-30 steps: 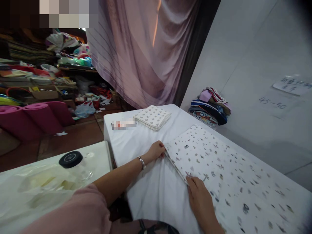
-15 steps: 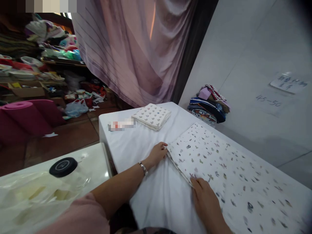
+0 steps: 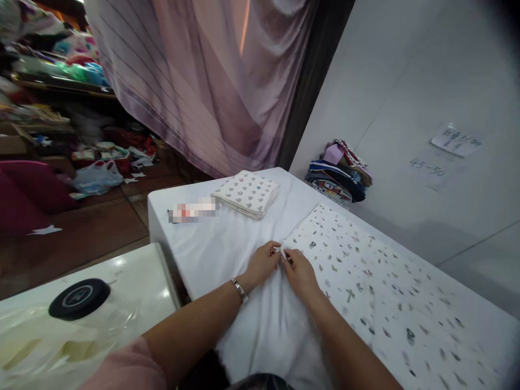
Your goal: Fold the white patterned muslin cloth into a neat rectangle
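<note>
A white cloth with small leaf and insect prints [image 3: 365, 271] lies flat over the right part of the white-covered table [image 3: 227, 254]. At its near left corner my left hand [image 3: 265, 262] pinches the cloth's edge, a bracelet on the wrist. My right hand [image 3: 299, 272] is closed on the same corner, its fingertips almost touching those of my left hand. A bit of bunched fabric shows between them. Further back lies a folded cloth with grey prints [image 3: 247, 192], touched by neither hand.
A blurred-out item [image 3: 193, 210] lies left of the folded cloth. A stack of folded fabrics [image 3: 339, 172] stands by the wall. At lower left, a white surface [image 3: 138, 271] bears a round black object [image 3: 79, 299] and plastic film. A pink curtain [image 3: 203, 81] hangs behind.
My right hand has moved up and left along the cloth's edge to the corner beside my left hand. The view has shifted, with the left-side items further left.
</note>
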`<state>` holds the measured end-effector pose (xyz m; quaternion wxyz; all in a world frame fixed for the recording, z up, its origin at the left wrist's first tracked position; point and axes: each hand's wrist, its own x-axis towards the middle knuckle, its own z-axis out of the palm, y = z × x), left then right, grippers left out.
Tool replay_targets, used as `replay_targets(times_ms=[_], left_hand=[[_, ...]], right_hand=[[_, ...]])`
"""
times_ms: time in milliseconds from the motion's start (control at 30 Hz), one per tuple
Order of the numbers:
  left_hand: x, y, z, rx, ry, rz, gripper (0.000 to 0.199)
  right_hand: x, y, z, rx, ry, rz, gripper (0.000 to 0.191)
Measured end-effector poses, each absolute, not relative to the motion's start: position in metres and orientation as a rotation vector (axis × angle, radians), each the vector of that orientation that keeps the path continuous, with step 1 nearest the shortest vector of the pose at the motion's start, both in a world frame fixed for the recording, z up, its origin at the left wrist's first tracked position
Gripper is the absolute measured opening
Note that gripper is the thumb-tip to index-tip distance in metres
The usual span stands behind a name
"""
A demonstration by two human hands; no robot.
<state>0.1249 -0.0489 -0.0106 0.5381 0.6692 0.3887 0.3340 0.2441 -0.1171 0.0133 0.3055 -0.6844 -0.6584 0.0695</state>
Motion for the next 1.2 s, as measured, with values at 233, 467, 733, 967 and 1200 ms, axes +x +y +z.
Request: replay_targets(times_ms=[233, 467, 733, 967, 1200], left_hand=[[0.1248, -0.0480, -0.0130, 1.634, 0.954, 0.767, 0.022], [0.1243, -0.0491, -0.0084, 1.618, 0.961, 0.748, 0.018], [0.1261, -0.0475, -0.0144, 1.602, 0.945, 0.778, 0.014], [0.1250, -0.0481, -0.0107, 1.629, 0.957, 0.770, 0.014], [0.1242, -0.0468, -0.0138, 1.649, 0.958, 0.761, 0.016]], right_hand=[[0.2463, -0.1189, 0.0076, -1.657, -1.605, 0.325, 0.027], [0.2461, -0.1194, 0.0051, -1.605, -1.618, 0.363, 0.027], [0.2457, -0.1208, 0.0035, -1.638, -1.571, 0.278, 0.028], [0.2401, -0.1213, 0.0020, -1.793, -1.749, 0.121, 0.026], [0.2383, -0.1217, 0.0030, -1.861, -1.806, 0.042, 0.018]])
